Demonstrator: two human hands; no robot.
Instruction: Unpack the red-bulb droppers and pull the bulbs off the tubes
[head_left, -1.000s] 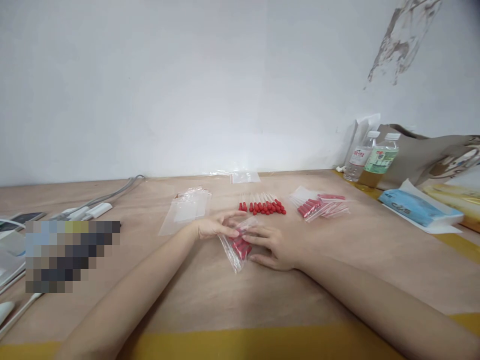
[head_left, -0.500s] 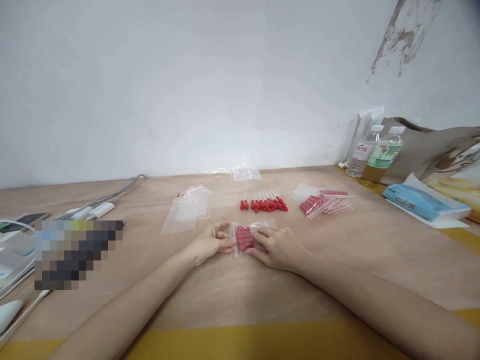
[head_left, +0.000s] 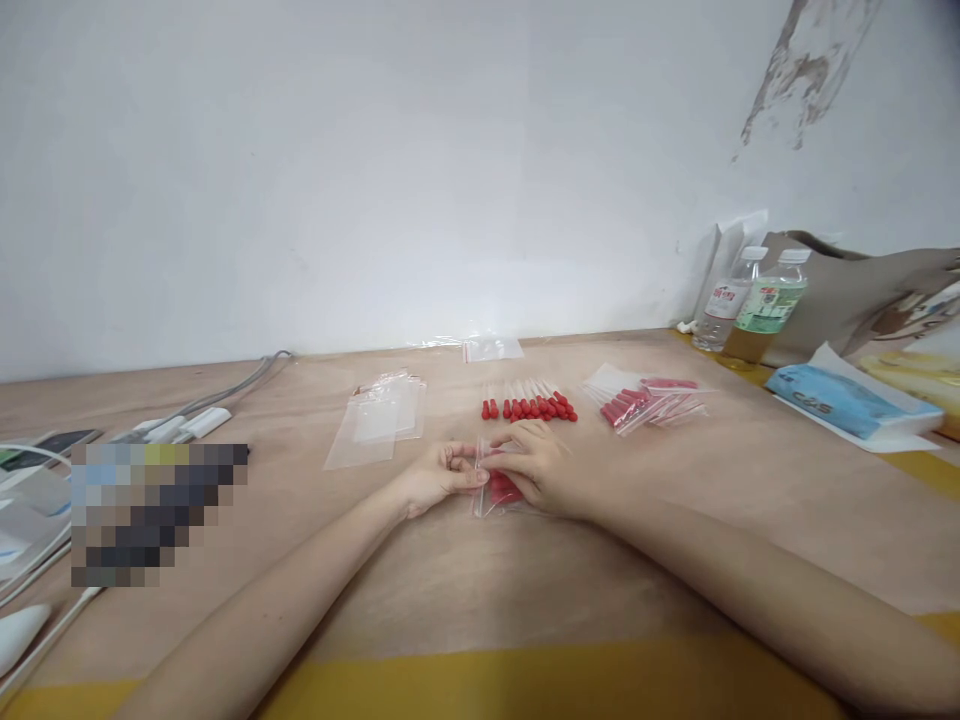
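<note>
Clear plastic forms the zip bag (head_left: 481,505) between the two hands at the middle of the table (head_left: 420,590), with red-bulbed droppers (head_left: 505,490) inside. From the head view, the left hand (head_left: 444,479) pinches the bag's left edge between thumb and bent fingers, leaving almost no gap. The right hand (head_left: 556,470) lies over the bag, forefinger stretched to the seal; whether it grips or only presses, I cannot tell.

Just beyond is a row of loose droppers (head_left: 528,409); to its right lie filled bags (head_left: 637,405), to its left flat clear bags (head_left: 367,430). Yellow tape (head_left: 420,685) crosses the brown tabletop's near edge. Behind rises a pale wall (head_left: 360,160), stained at upper right.

"C&S" reads on the blue tissue pack (head_left: 840,398). Lettering on the clear bottle (head_left: 726,302) and green-labelled bottle (head_left: 770,305) is too small to read.
</note>
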